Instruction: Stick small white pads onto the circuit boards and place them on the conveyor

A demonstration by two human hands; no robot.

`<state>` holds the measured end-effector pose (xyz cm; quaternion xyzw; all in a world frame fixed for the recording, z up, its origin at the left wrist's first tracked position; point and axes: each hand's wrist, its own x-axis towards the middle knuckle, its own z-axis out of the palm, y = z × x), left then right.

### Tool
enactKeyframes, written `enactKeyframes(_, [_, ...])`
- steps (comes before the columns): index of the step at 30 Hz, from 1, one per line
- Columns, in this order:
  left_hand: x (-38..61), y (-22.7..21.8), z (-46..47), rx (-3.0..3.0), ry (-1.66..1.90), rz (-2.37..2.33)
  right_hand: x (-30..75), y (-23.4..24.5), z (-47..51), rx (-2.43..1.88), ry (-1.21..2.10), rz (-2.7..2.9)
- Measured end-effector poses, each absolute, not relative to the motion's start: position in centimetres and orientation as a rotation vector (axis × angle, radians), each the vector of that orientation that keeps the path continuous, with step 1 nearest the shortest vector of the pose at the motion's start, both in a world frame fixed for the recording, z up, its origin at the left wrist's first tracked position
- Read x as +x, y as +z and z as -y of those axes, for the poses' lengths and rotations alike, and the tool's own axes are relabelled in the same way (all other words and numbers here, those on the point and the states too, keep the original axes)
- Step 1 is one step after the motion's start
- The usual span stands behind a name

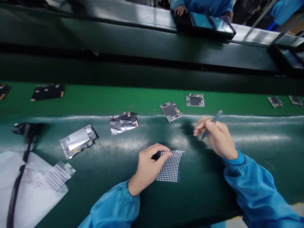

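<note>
My left hand (152, 163) pinches the top edge of a clear sheet of small white round stickers (169, 169) between thumb and fingers. The sheet hangs toward me over the green mat, and a dark patch under the fingers is too hidden to name. In my right hand (219, 136) is a pair of grey tweezers (216, 116), slanted with the tips pointing down and left, apart from the sheet. Beyond the hands lie a bare circuit board (171, 111) and another circuit board (195, 100). Left of them is a board covered with shiny film (123, 123).
A circuit board with a silver shield (78, 141) lies left. Near it, a black power plug and cable (28, 139) cross a white bag (45, 202) with another dot sheet (55, 177). More boards (275, 102) sit on the green strip (114, 99). Across the raised ledge, a co-worker's hand (180, 10) touches a black tray (204, 33).
</note>
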<state>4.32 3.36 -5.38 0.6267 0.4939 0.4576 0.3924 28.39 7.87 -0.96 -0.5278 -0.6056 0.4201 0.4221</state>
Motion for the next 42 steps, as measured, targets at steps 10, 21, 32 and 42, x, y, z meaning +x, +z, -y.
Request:
enactKeyframes(10, [4.3, -5.4, -3.5, 1.613, 1.177, -1.235, 25.5, -0.6, -6.4, -1.093, 1.536, 1.416])
enactKeyframes(21, [4.4, -5.4, -3.3, 1.565, 1.136, -1.249, 24.7, -0.8, -6.1, -1.232, 1.484, 1.429])
enactKeyframes(32, [4.3, -5.3, -3.3, 1.576, 1.133, -1.248, 24.5, -0.6, -7.0, -1.252, 1.348, 1.454])
enactKeyframes(42, [4.3, -5.5, -3.3, 1.596, 1.134, -1.255, 21.4, -4.5, -13.7, -1.089, 1.008, 1.794])
